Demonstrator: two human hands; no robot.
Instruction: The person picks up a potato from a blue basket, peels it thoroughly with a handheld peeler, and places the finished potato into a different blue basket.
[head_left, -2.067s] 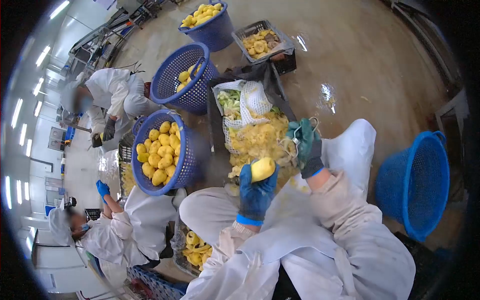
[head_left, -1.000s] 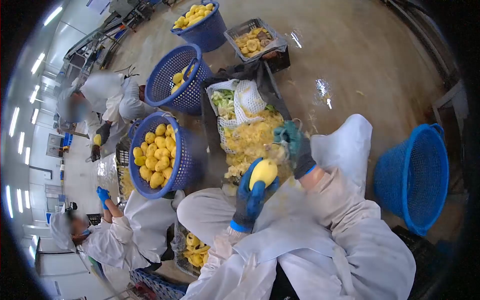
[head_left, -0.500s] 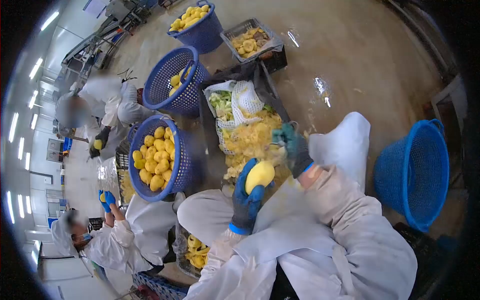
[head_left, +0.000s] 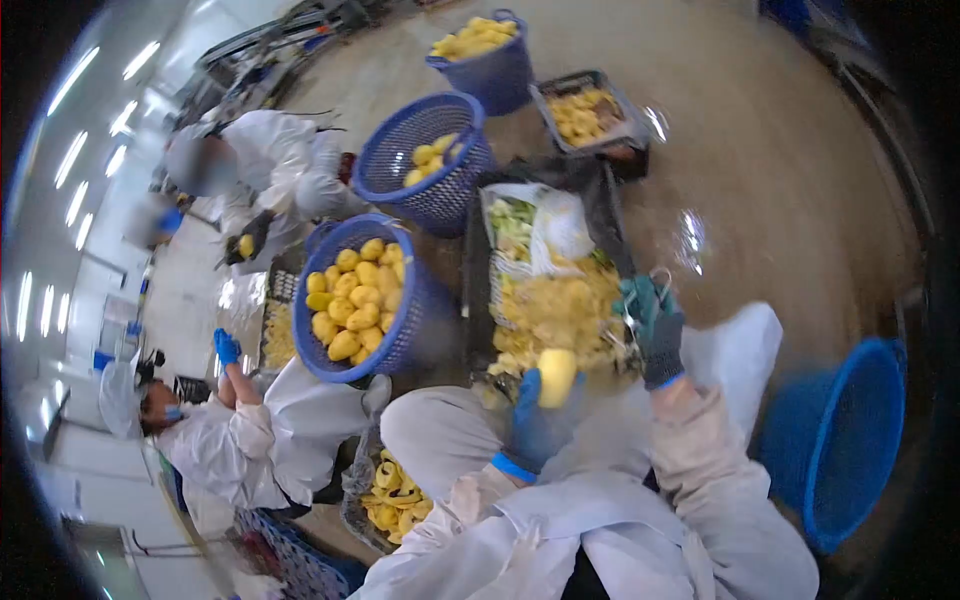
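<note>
My left hand (head_left: 527, 420), in a blue glove, is closed around a smooth pale-yellow mango (head_left: 556, 378) above my lap. My right hand (head_left: 652, 328) wears a green and dark glove. Its fingers are wrapped around a thin metal tool (head_left: 660, 276) that looks like a peeler; a loop sticks out at the top, and the blade end is blurred. Beyond both hands is a black-lined crate (head_left: 480, 310) holding yellow peelings (head_left: 555, 310), green scraps and white foam netting (head_left: 560, 228).
Blue baskets of mangoes (head_left: 360, 300) stand left and at the back, beside a crate of yellow pieces (head_left: 585, 115). A bright blue basket (head_left: 815, 440) is at right. Two co-workers in white (head_left: 250, 430) sit at left. A peel crate (head_left: 392, 500) lies by my knee.
The view has swung left, so things sit further right. My left hand has tipped the mango more upright and moved closer to the crate. My right hand has drawn away from the mango.
</note>
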